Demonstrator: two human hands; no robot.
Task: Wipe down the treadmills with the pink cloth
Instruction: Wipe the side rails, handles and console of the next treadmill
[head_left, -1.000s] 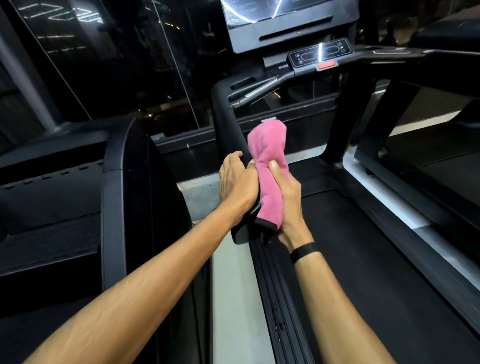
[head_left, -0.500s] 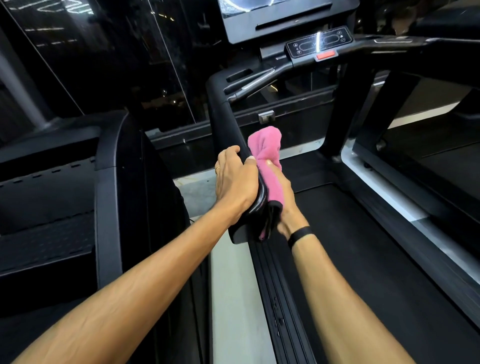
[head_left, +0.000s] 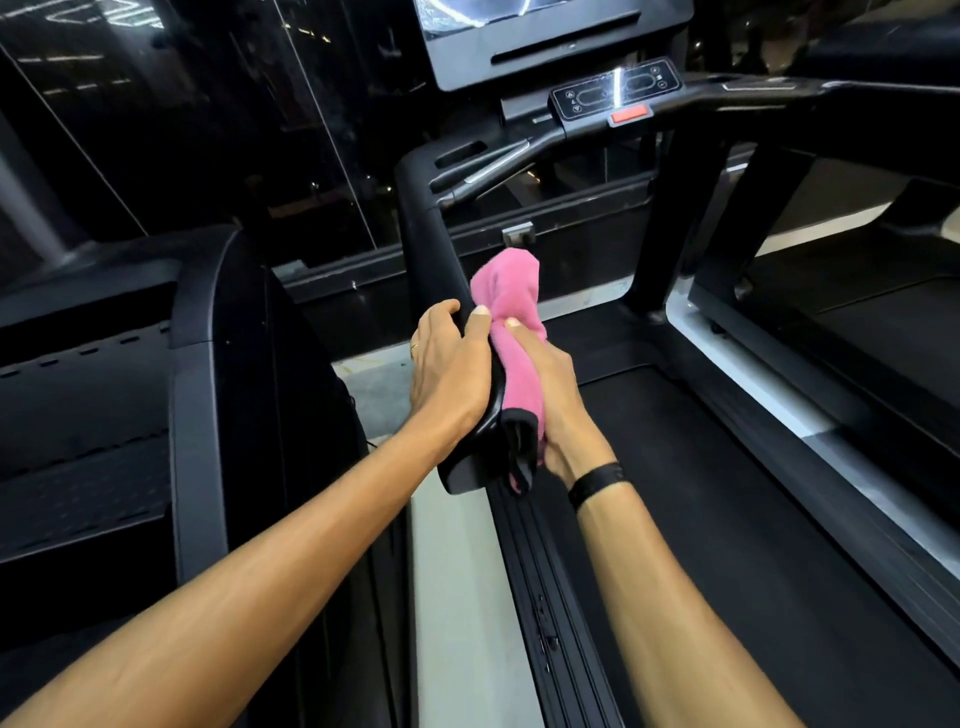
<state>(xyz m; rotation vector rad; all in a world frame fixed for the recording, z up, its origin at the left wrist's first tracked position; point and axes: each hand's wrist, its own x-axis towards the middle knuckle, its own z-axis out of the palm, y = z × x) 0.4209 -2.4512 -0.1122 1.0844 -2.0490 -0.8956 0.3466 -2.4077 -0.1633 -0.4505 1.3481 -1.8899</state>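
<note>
1. Left hand (head_left: 452, 364): wrapped over end of black handrail (head_left: 426, 249), fingers curled round it, steadying.
2. Right hand (head_left: 545, 395): closed on pink cloth (head_left: 511, 332), thumb on top, pressing it against inner side of handrail.
3. Pink cloth: bunched lengthwise, loose upper end standing free above the hands, lower dark-edged hem hanging beside rail tip; soft, napped, towel-like.
4. Handrail: smooth moulded plastic, rounded section, blunt tip, curving up toward console (head_left: 615, 96).
5. Step in hand, by judgement: wiping near end of rail. Done well by folding cloth fully round the bar, keeping firm even pressure, drawing along whole length, catching underside and tip.
6. Treadmill belt (head_left: 727, 519): matte, dark, flat; ribbed side strip (head_left: 540, 597) alongside.
7. Console: glossy, with red stop tab (head_left: 629, 114); likely not yet wiped.
</note>
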